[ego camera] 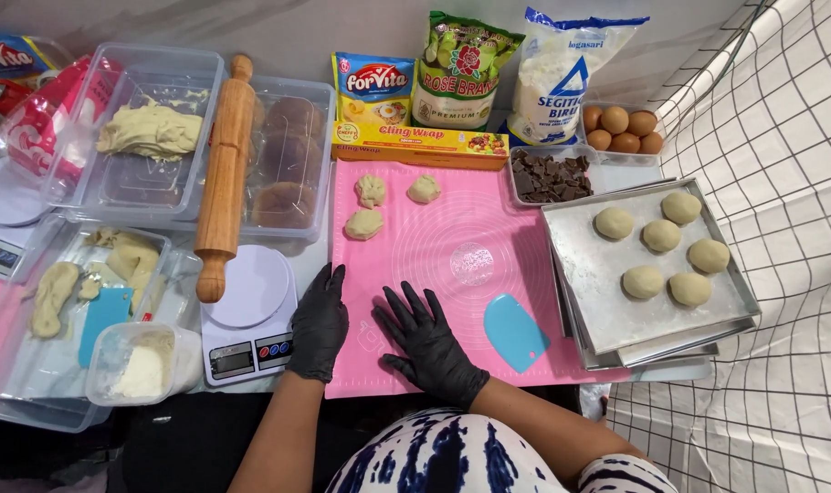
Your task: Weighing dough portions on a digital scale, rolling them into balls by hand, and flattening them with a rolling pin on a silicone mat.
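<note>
While both hands rest, six dough balls (662, 251) wait.

Glossy black gloves, smooth matt pink mat (489, 201), wooden rolling pin (226, 173), dull metal tray (598, 274).

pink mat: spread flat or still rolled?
Spread flat. The pink mat lies open on the table, with three dough pieces on it and both gloved hands, left and right, resting on its near edge.
</note>
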